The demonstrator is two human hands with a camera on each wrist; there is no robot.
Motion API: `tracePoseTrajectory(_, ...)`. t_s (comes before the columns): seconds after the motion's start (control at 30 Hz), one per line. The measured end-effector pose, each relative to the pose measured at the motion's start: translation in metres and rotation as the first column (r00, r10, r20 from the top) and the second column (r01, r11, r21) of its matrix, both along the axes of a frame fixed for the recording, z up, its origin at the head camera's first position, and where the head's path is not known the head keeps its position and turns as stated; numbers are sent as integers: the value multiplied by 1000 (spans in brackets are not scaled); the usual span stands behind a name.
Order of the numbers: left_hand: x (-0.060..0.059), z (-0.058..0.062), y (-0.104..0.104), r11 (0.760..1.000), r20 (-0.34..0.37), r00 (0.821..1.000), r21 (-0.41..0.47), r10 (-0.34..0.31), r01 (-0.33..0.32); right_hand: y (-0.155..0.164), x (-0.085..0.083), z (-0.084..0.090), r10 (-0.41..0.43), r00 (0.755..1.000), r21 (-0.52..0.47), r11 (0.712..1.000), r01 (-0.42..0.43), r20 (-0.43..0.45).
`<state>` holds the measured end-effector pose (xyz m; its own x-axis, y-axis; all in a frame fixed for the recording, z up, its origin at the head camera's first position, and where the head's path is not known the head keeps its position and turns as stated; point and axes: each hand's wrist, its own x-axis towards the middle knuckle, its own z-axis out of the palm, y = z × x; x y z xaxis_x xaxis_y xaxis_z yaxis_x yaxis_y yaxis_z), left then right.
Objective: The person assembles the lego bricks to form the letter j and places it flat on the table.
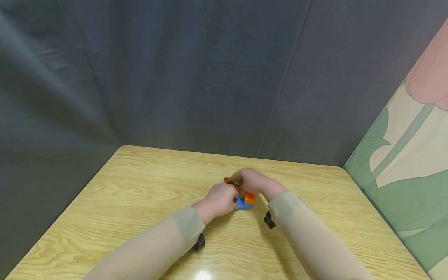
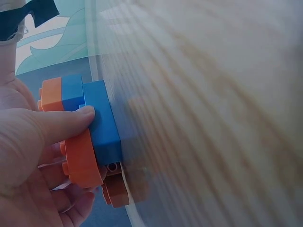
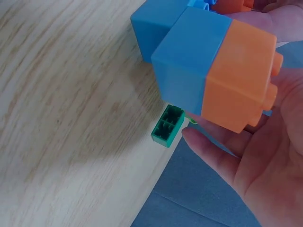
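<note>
Bare wooden table [image 1: 122, 202] lies open left, right and behind the block cluster [image 1: 245, 201]; both hands crowd it, the green brick [image 3: 168, 125] just beside

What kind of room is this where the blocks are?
Probably a small play or recording corner rather than a lived-in room: a bare wooden table backed by a hung grey cloth, with a flower-painted wall beside it. Both hands hold a clump of orange and blue building blocks.
</note>
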<state>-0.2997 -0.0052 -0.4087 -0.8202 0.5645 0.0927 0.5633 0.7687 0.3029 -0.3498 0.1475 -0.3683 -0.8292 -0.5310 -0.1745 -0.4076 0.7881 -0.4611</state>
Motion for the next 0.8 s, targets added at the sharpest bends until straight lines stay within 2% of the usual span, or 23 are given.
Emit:
tracePoseTrajectory(0.17, 0, 1, 0, 1000, 2, 1000, 5, -3, 3, -1, 0, 0, -6, 1000, 10, 1000, 7, -4)
tracePoseTrajectory(0.37, 0, 1, 2, 1000, -2, 1000, -2, -3, 3, 5, -4, -1, -8, 997, 88, 996, 15, -78)
tracePoseTrajectory(0.47, 0, 1, 1, 1000, 5, 1000, 4, 3, -3, 12, -6, -3, -13, 995, 90, 996, 22, -103)
tracePoseTrajectory(0.67, 0, 1, 2, 1000, 17, 1000, -1, 17, -17, 28, -9, -7, -52, 976, -2, 999, 52, -213)
tracePoseTrajectory(0.8, 1, 2, 1, 1000, 21, 999, -9, 24, -24, 34, -7, -3, -71, 962, -77, 996, 52, -264)
